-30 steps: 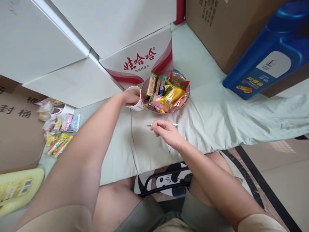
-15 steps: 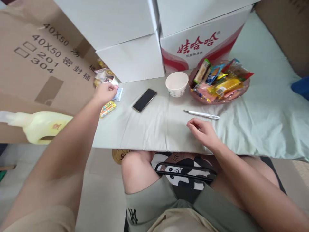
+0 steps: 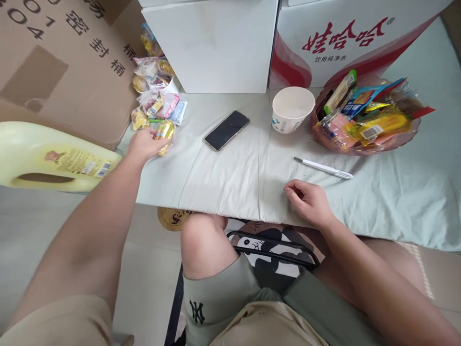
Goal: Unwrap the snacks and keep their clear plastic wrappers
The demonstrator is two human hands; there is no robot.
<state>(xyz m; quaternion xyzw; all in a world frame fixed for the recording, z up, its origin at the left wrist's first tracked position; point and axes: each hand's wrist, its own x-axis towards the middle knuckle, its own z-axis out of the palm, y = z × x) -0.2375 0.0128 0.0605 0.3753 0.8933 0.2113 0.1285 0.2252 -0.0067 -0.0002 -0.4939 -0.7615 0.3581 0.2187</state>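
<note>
At the left of the table my left hand point(image 3: 144, 145) pinches a shiny yellow snack packet point(image 3: 165, 135), thumb and fingers closed around its near side. Beyond it lies a pile of wrapped snacks point(image 3: 155, 79), with a pink packet point(image 3: 169, 104) and a pale blue packet point(image 3: 178, 113) at its near edge. My right hand point(image 3: 310, 202) rests near the table's front edge, fingers curled in, and I see nothing in it. A slim white pen-like tool point(image 3: 324, 168) with a dark pointed tip lies just beyond that hand.
A black phone point(image 3: 227, 129) lies mid-table. To its right stand a white paper bowl point(image 3: 292, 108) and a pink bowl point(image 3: 363, 150) full of wrapped snacks. White boxes point(image 3: 223, 48) line the back. A yellow bottle point(image 3: 82, 161) and a large carton point(image 3: 79, 91) flank the left side.
My left hand has moved back toward me from the pink and pale blue packets and has taken hold of the yellow packet. My right hand stays curled on the table. The view has shifted.
</note>
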